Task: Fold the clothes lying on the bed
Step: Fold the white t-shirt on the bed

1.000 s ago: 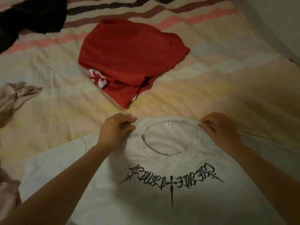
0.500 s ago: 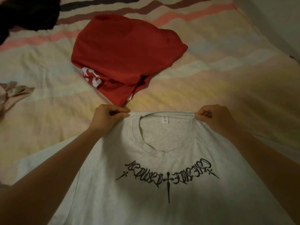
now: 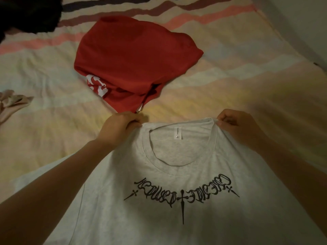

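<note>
A pale grey T-shirt (image 3: pixel 177 214) with black gothic lettering lies front-up, its neck opening facing away from me. My left hand (image 3: pixel 117 129) pinches the shirt's left shoulder beside the collar. On the other side of the collar my right hand (image 3: pixel 238 127) pinches the right shoulder. The top edge is lifted off the bed between both hands. A folded red shirt (image 3: pixel 131 66) with a white print lies just beyond, close to my left hand.
The striped pastel bedspread (image 3: pixel 247 82) covers the bed. A black garment (image 3: pixel 30 13) lies at the far left corner. A crumpled pinkish-beige cloth (image 3: pixel 12 103) sits at the left edge. A wall runs along the right side.
Both hands have lifted the grey shirt's shoulders and drawn them away from me toward the red shirt, stretching the collar wider and pulling the fabric taut.
</note>
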`<state>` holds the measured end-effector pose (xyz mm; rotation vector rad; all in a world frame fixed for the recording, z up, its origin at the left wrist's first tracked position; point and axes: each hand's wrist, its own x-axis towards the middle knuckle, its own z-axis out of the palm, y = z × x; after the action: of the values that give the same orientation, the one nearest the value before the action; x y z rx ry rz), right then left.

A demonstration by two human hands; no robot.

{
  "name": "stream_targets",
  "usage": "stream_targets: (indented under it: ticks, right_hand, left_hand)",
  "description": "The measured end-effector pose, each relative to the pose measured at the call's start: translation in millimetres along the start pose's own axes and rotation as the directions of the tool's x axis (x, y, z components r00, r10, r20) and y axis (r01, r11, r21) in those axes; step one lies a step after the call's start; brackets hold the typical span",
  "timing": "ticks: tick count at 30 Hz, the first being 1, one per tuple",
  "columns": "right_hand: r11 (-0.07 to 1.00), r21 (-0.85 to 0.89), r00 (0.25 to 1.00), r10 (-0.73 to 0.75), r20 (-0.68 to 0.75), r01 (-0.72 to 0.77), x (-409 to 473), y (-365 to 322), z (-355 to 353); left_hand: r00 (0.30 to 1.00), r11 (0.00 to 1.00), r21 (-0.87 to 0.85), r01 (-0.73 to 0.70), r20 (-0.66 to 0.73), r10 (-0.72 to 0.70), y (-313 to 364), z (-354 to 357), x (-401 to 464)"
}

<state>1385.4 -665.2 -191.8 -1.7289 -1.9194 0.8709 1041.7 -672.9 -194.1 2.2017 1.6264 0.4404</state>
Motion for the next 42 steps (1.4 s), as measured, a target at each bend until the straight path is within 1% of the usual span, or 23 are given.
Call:
stream_targets:
  ticks: [1,2,5,7,10,13,15,18,20,22,23,25,27,29,30,32,35,38,42]
  right_hand:
    - [1.0,0.0,1.0,-0.001,0.015,0.001,3,0,-2]
    - [1.0,0.001,0.999,0.002,0.042,-0.002,6,0,-5]
    - [0.999,-0.012,0.987,0.047,0.155,-0.045,19,1,-13]
    - [0.995,-0.038,0.98,0.094,0.178,-0.089,28,6,-12]
    - [0.984,-0.117,0.982,0.149,0.118,-0.135,35,11,1]
    - [0.966,-0.225,0.984,0.153,0.092,-0.13,34,11,14]
    - [0.974,-0.192,0.986,0.142,0.092,-0.123,32,12,14]
    - [0.994,-0.033,0.984,0.111,0.14,-0.108,24,11,9]
    - [0.996,0.016,0.984,0.084,0.159,-0.088,18,8,10]
    - [0.997,0.002,0.99,0.071,0.124,-0.072,15,7,13]
    - [0.998,-0.006,0.993,0.068,0.096,-0.068,14,6,14]
    - [0.998,-0.024,0.997,0.066,0.051,-0.065,13,6,17]
    - [0.996,-0.05,0.997,0.072,0.025,-0.071,12,5,20]
    - [0.994,-0.068,0.996,0.086,0.001,-0.086,12,6,24]
    - [0.993,-0.069,0.996,0.093,-0.009,-0.094,12,5,25]
    - [0.993,-0.067,0.995,0.096,-0.019,-0.097,13,4,26]
    - [0.992,-0.056,0.994,0.108,-0.013,-0.109,18,4,25]
    - [0.986,-0.09,0.989,0.144,0.031,-0.141,27,10,24]
    - [0.974,-0.145,0.97,0.194,0.143,-0.174,38,20,31]
  left_hand:
    - [1.0,1.0,-0.015,-0.006,0.011,0.006,0,-3,2]
    - [0.999,0.998,-0.052,0.027,0.035,-0.025,0,-5,4]
    - [0.965,0.958,-0.184,0.219,0.184,-0.185,-5,-8,15]
    - [0.949,0.936,-0.226,0.27,0.228,-0.219,-10,-4,22]
    - [0.957,0.939,-0.214,0.269,0.168,-0.236,-14,10,25]
    - [0.958,0.91,-0.303,0.284,0.137,-0.253,-9,16,20]
    - [0.958,0.867,-0.409,0.283,0.155,-0.239,-9,16,16]
    - [0.945,0.756,-0.568,0.326,0.224,-0.239,-8,13,11]
    - [0.948,0.735,-0.6,0.316,0.237,-0.214,-2,11,9]
    - [0.951,0.716,-0.629,0.302,0.249,-0.183,3,11,7]
    - [0.949,0.724,-0.619,0.305,0.259,-0.179,5,12,7]
    - [0.951,0.795,-0.532,0.292,0.246,-0.185,6,15,6]
    - [0.96,0.864,-0.429,0.264,0.2,-0.194,6,16,7]
    - [0.983,0.942,-0.29,0.17,0.117,-0.141,9,16,9]
    - [0.992,0.966,-0.232,0.116,0.073,-0.101,10,14,10]
    - [0.999,0.983,-0.179,0.044,0.019,-0.041,10,12,11]
    - [1.0,0.991,-0.131,0.018,0.019,-0.015,7,11,12]
    - [0.998,0.99,-0.135,0.05,0.05,-0.044,1,16,17]
    - [0.987,0.975,-0.182,0.128,0.124,-0.106,-8,29,27]
